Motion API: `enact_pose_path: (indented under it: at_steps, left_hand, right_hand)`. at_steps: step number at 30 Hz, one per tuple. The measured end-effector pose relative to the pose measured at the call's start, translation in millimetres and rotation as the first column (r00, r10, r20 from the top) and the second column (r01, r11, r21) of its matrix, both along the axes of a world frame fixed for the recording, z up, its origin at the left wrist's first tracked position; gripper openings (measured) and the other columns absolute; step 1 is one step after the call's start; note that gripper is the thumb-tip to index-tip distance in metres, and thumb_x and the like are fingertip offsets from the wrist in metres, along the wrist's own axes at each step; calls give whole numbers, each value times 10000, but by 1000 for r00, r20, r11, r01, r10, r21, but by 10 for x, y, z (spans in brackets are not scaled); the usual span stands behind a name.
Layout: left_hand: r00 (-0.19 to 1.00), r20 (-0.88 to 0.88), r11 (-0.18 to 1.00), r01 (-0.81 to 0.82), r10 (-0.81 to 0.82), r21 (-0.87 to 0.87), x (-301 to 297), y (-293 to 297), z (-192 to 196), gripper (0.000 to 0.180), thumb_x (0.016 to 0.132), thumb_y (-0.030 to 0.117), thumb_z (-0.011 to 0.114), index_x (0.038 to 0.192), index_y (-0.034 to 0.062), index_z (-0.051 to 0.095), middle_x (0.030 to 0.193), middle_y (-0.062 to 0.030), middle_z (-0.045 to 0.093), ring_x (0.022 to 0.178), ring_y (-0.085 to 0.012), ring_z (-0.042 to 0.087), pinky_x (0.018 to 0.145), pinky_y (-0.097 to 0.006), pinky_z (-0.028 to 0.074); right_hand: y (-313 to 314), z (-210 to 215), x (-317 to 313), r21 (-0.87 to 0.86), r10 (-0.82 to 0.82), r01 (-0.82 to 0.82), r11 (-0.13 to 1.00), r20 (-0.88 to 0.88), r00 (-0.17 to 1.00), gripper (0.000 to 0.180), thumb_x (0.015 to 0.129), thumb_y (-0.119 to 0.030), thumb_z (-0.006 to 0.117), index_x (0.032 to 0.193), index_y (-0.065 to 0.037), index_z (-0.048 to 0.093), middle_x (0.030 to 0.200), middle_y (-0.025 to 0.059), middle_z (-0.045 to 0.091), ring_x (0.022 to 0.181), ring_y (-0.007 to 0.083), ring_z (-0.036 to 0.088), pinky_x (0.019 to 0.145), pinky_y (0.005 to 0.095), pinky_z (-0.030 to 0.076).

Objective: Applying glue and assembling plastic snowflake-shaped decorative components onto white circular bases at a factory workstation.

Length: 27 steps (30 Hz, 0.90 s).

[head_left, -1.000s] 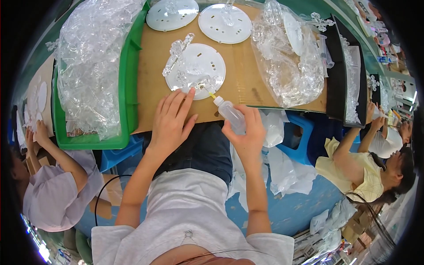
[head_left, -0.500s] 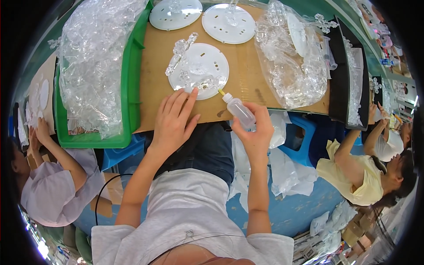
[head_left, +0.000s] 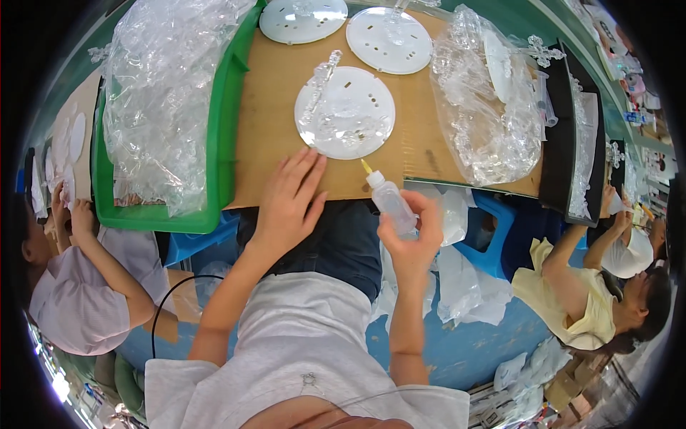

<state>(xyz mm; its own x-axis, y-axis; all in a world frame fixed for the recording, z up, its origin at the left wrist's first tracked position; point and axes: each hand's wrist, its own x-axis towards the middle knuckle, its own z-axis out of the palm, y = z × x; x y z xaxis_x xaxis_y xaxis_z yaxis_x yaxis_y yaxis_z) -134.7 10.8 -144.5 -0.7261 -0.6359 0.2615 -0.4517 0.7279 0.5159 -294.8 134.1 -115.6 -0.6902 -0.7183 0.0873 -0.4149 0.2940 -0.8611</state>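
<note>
The left hand (head_left: pixel 289 196) lies palm down on the cardboard (head_left: pixel 268 132), fingers stretched out and close together, thumb spread away from them. Its fingertips reach the lower left rim of a white disc (head_left: pixel 364 107); whether they press on it I cannot tell. The right hand (head_left: pixel 416 239) holds a small clear bottle (head_left: pixel 391 205) between its thumb and fingers. The bottle leans to the upper left, and its yellow tip (head_left: pixel 366 166) points toward the disc, just below the rim and apart from it.

The disc lies on the cardboard, in front of the person. A knobbly clear rod (head_left: pixel 321 89) lies across its left side, with the upper end sticking out past the rim. Another clear piece (head_left: pixel 339 134) lies on the lower part of the disc; its exact shape is hard to make out.

Beyond are 2 more white discs, 1 at the upper left (head_left: pixel 304 30) and 1 at the upper right (head_left: pixel 379 48), each with a clear piece on it. To the left, a green bin (head_left: pixel 220 143) holds a heap of clear plastic bags (head_left: pixel 161 107). To the right lie a clear bag of parts (head_left: pixel 486 118) and a black bin (head_left: pixel 559 143).
</note>
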Motion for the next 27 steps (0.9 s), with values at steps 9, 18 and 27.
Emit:
enact_pose_path:
  at_steps: [9, 18, 27]
  left_hand:
    - [998, 54, 999, 38, -36, -23, -10, 35, 14, 516, 806, 104, 637, 1299, 30, 503, 1371, -134, 454, 1287, -317, 408, 1062, -474, 321]
    - [994, -3, 990, -106, 106, -89, -28, -207, 97, 573, 812, 230, 682, 1339, 110, 492, 1046, -140, 460, 914, -288, 471, 807, -394, 408]
    - [985, 103, 982, -121, 136, -142, 62, -211, 35, 524, 812, 211, 673, 1312, 136, 534, 1182, -158, 456, 1114, -353, 429, 949, -435, 374]
  right_hand:
    - [-229, -128, 181, -27, 29, -32, 999, -89, 996, 343, 674, -61, 730, 995, -48, 608, 881, 53, 624, 761, 164, 596, 655, 273, 457]
    - [-217, -135, 197, 5, 16, -15, 1000, -101, 995, 339, 676, -68, 733, 988, -48, 602, 876, 56, 634, 760, 161, 602, 645, 274, 457]
    - [-201, -126, 273, 36, 26, -23, 999, -81, 996, 344, 674, -68, 735, 988, -41, 596, 872, 67, 630, 764, 170, 604, 629, 281, 464]
